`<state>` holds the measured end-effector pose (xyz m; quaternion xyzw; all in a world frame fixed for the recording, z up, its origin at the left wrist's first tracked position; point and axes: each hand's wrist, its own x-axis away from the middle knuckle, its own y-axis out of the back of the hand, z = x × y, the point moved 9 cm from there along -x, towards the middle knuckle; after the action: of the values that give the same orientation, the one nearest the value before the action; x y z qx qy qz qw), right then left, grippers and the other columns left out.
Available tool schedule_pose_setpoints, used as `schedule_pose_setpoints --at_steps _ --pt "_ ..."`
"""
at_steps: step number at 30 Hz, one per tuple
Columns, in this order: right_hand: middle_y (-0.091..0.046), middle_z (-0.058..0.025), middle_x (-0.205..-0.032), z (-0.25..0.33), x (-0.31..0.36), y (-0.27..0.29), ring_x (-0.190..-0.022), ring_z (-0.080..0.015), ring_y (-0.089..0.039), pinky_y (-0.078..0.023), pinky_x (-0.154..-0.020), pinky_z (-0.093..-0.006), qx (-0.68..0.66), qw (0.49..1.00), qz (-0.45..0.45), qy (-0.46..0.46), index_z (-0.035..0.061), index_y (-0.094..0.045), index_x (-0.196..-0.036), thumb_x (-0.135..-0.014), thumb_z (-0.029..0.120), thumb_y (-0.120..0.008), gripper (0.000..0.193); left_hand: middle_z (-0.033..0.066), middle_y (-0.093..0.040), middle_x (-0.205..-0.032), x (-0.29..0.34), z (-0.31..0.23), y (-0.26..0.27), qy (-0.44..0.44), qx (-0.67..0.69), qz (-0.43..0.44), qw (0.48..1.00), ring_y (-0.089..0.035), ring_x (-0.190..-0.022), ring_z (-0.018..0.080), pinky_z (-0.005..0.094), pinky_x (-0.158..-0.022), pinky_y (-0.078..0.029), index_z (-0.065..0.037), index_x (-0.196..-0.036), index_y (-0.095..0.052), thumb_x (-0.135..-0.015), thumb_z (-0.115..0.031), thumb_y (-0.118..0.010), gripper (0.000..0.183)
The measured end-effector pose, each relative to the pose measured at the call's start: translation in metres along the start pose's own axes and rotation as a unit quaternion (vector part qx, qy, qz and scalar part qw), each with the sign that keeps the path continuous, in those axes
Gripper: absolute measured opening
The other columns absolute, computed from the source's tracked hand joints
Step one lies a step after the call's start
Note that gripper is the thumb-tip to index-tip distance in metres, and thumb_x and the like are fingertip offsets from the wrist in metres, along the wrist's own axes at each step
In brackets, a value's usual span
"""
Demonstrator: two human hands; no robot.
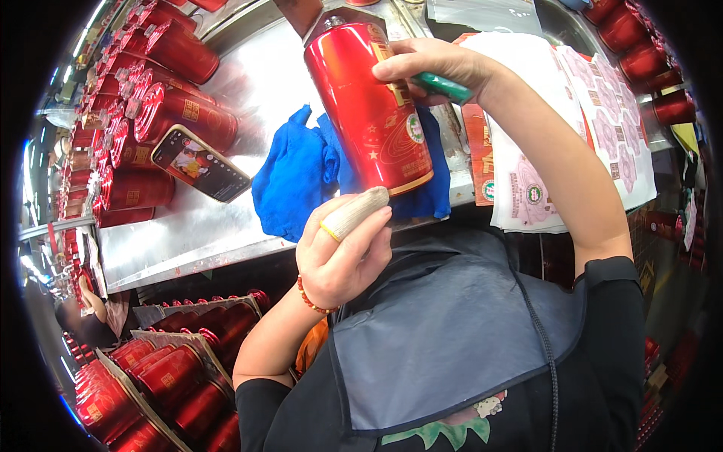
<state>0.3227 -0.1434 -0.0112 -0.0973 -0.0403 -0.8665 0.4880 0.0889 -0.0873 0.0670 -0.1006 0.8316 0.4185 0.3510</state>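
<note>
A glossy red bottle (354, 98) with gold decals and a round green-and-white emblem lies tilted, its neck toward the far side. At its gold-rimmed base is my left hand (343, 252), fingers curled, a pale finger cot (358, 213) on one finger touching the rim. My right hand (444, 68) is closed around a green tool (443, 87), perhaps a scraper; its working end is hidden. The thumb of that hand presses on the bottle beside a gold decal. Beneath the bottle a blue cloth (290, 177) is bunched on the metal table (203, 241).
A phone (200, 163) with a lit screen leans at the left, by many red bottles (181, 113). White decal sheets (527, 166) lie to the right. More red bottles stand in partitioned crates (173, 377) below left. Another person (102, 316) is far left.
</note>
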Motion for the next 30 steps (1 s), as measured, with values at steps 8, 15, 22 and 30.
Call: schedule_pose_setpoints --at_steps 8,15,22,30 --pt "-0.068 -0.0174 -0.125 0.033 0.012 -0.008 -0.111 -0.0259 -0.071 -0.059 -0.091 -0.0339 0.170 0.985 0.017 -0.040 0.0008 -0.052 -0.136 -0.072 0.072 -0.080 0.100 0.0144 -0.072 -0.112 -0.002 -0.001 0.001 -0.012 -0.018 0.019 1.000 -0.071 -0.098 0.0307 0.0379 -0.087 -0.059 -0.002 -0.107 -0.074 -0.071 0.005 -0.078 0.036" --pt "-0.068 -0.0186 -0.125 0.020 0.003 -0.014 -0.114 -0.0263 -0.069 -0.057 -0.096 -0.0377 0.119 0.992 0.028 -0.042 0.0021 -0.051 -0.136 -0.064 0.065 -0.089 0.103 0.0143 -0.073 -0.112 -0.003 -0.005 -0.001 -0.018 -0.028 0.022 0.999 -0.071 -0.099 0.0303 0.0365 -0.087 -0.059 -0.001 -0.106 -0.074 -0.073 0.004 -0.076 0.033" --pt "-0.067 -0.0191 -0.125 0.022 0.010 -0.009 -0.114 -0.0248 -0.068 -0.056 -0.093 -0.0317 0.070 0.997 0.026 -0.019 0.0003 -0.049 -0.140 -0.071 0.066 -0.084 0.102 0.0170 -0.074 -0.108 -0.004 -0.005 -0.002 -0.015 -0.025 0.030 0.999 -0.071 -0.097 0.0330 0.0392 -0.086 -0.058 0.000 -0.105 -0.074 -0.080 0.000 -0.074 0.024" --pt "-0.066 -0.0246 -0.123 0.039 0.010 -0.014 -0.109 -0.0332 -0.070 -0.057 -0.093 -0.0387 0.300 0.951 -0.069 -0.045 -0.0050 -0.049 -0.139 -0.066 0.070 -0.085 0.111 0.0173 -0.073 -0.109 -0.005 -0.009 -0.003 -0.019 -0.038 0.043 0.998 -0.070 -0.097 0.0329 0.0396 -0.086 -0.059 0.001 -0.106 -0.074 -0.082 -0.001 -0.074 0.025"
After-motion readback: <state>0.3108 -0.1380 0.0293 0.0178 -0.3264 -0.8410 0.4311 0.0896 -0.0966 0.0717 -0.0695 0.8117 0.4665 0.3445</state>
